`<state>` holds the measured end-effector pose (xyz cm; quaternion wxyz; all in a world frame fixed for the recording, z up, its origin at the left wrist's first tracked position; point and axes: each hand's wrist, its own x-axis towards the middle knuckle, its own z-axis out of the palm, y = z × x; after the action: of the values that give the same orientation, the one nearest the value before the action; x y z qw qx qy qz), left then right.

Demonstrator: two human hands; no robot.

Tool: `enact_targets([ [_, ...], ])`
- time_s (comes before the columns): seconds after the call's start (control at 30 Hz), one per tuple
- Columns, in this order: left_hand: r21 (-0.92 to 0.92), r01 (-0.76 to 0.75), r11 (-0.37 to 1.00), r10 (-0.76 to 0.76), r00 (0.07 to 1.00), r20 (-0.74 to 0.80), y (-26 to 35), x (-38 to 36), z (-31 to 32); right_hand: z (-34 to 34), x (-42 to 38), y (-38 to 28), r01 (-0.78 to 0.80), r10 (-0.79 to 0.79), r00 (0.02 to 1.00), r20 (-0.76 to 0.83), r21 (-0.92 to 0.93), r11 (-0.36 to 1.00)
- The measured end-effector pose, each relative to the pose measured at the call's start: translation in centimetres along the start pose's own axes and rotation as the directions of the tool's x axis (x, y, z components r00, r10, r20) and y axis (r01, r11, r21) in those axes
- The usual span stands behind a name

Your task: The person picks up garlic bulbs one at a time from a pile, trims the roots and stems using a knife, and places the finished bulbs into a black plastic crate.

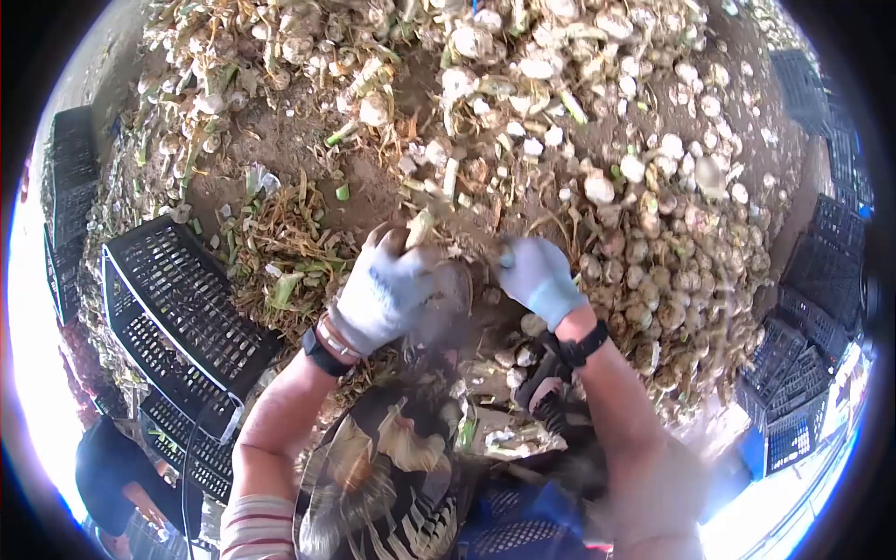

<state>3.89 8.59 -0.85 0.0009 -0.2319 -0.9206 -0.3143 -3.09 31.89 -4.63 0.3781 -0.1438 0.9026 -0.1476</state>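
Note:
My left hand [383, 291], in a soiled white glove, is closed with its fingers curled round a garlic bulb [422, 227], whose pale top shows at the fingertips. To its right is my right hand [539, 278], in a light blue-grey glove, with the fingers bent together. Whatever lies in that grip is hidden and blurred. Between the hands there is brown ground with dry scraps. A pile of trimmed garlic bulbs [667, 289] lies just right of my right hand. A heap of cut stalks and leaves [289, 238] is left of my left hand.
Untrimmed garlic with stems [476, 47] spreads across the far ground. A black plastic crate [187, 308] stands at the left, and stacked crates [803, 345] line the right. Another person [121, 476] is at lower left. A blue crate [523, 537] sits close below me.

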Motion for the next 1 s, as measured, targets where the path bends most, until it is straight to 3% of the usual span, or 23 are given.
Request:
enact_targets([
  [0.03,0.031,-0.013,0.999,0.014,0.999,-0.037,0.0,0.5,-0.6,0.8,0.4,1.7,-0.068,0.068,0.998,-0.002,0.018,0.998],
  [0.07,-0.081,0.054,0.995,-0.048,0.997,0.065,0.6,0.8,0.4,2.7,-0.3,3.0,-0.15,0.15,0.989,0.014,0.046,0.988],
  [0.1,-0.188,0.143,0.972,-0.108,0.977,0.185,2.1,1.2,1.8,5.4,-1.3,3.5,-0.218,0.221,0.974,0.049,0.462,0.859],
  [0.13,-0.301,-0.077,0.95,0.096,0.994,0.05,4.6,3.4,0.8,5.5,-1.7,2.0,-0.211,0.211,0.976,0.052,0.464,0.861],
  [0.17,-0.391,-0.172,0.904,0.197,0.98,0.025,7.3,6.7,-0.5,4.8,-1.7,-0.9,-0.138,0.283,0.959,-0.022,0.835,0.532],
  [0.2,-0.361,-0.196,0.912,0.19,0.98,-0.053,8.1,7.8,-2.5,4.0,-2.3,-4.1,0.008,0.382,0.924,-0.038,0.997,0.08],
  [0.23,-0.402,-0.103,0.91,0.068,0.993,-0.099,7.4,8.7,-2.2,3.5,-2.9,-6.6,0.2,0.479,0.878,0.005,0.905,-0.376],
  [0.27,-0.446,-0.011,0.895,-0.058,0.989,-0.139,6.0,10.1,-1.9,3.1,-3.2,-7.5,0.395,0.541,0.836,0.091,0.583,-0.71],
  [0.3,-0.45,0.178,0.875,-0.281,0.944,-0.173,3.1,10.3,-1.4,3.2,-2.8,-4.3,0.036,0.327,0.944,0.043,0.972,-0.231],
  [0.33,-0.459,0.353,0.815,-0.484,0.851,-0.205,-1.1,9.6,-0.5,3.7,-2.1,-0.8,-0.197,0.121,0.98,0.16,0.879,0.434],
  [0.37,-0.303,0.571,0.763,-0.646,0.692,-0.322,-6.0,8.5,1.4,4.3,-1.4,-0.5,-0.22,0.284,0.95,0.131,0.926,0.308],
  [0.4,-0.393,0.77,0.502,-0.865,0.441,-0.239,-8.4,8.8,0.9,4.2,-1.1,-0.3,-0.227,0.288,0.948,0.138,0.925,0.303],
  [0.47,0.063,0.935,0.35,-0.854,0.346,-0.389,-15.0,7.3,3.9,3.8,0.0,0.5,-0.168,0.324,0.941,0.098,0.967,0.194],
  [0.53,0.141,0.858,0.494,-0.811,0.513,-0.28,-17.2,5.5,4.2,3.0,0.8,0.1,-0.207,0.303,0.943,0.139,0.956,0.207],
  [0.57,0.058,0.864,0.501,-0.855,0.504,-0.122,-18.7,4.8,4.0,2.7,1.1,-0.3,-0.155,0.289,0.954,0.081,0.957,0.244],
  [0.6,-0.073,0.902,0.425,-0.904,0.42,-0.074,-15.6,6.1,2.2,2.4,1.5,-0.7,-0.1,0.272,0.962,0.02,0.955,0.28],
  [0.67,-0.187,0.824,0.535,-0.845,0.522,-0.114,-14.9,3.6,3.6,1.4,2.1,-1.5,-0.047,0.256,0.966,-0.024,0.963,0.266],
  [0.73,-0.297,0.699,0.65,-0.754,0.642,-0.141,-8.6,3.3,2.1,-1.3,2.0,-2.9,-0.13,0.259,0.96,0.102,0.987,0.093],
  [0.8,-0.337,0.572,0.748,-0.628,0.774,-0.079,-6.0,1.3,3.5,0.9,3.2,-2.3,-0.037,0.2,0.979,0.031,0.999,0.028],
  [0.87,-0.591,0.626,0.508,-0.693,0.705,0.151,-2.0,2.0,2.6,0.2,3.0,-4.2,0.093,0.058,0.994,-0.089,0.993,-0.065],
  [0.9,-0.867,0.423,0.262,-0.644,0.746,0.17,-1.6,2.3,3.0,-0.3,2.5,-4.9,0.036,0.074,0.996,-0.039,0.998,0.048],
  [0.93,-0.868,0.42,0.264,-0.643,0.748,0.166,-1.3,2.2,2.7,-0.8,2.3,-4.9,-0.09,0.052,0.995,0.085,0.99,0.109],
  [1.0,-0.873,0.479,-0.092,-0.698,0.595,0.4,-0.7,2.4,1.7,-0.8,1.8,-5.4,0.089,0.049,0.992,-0.117,0.916,0.391],
])
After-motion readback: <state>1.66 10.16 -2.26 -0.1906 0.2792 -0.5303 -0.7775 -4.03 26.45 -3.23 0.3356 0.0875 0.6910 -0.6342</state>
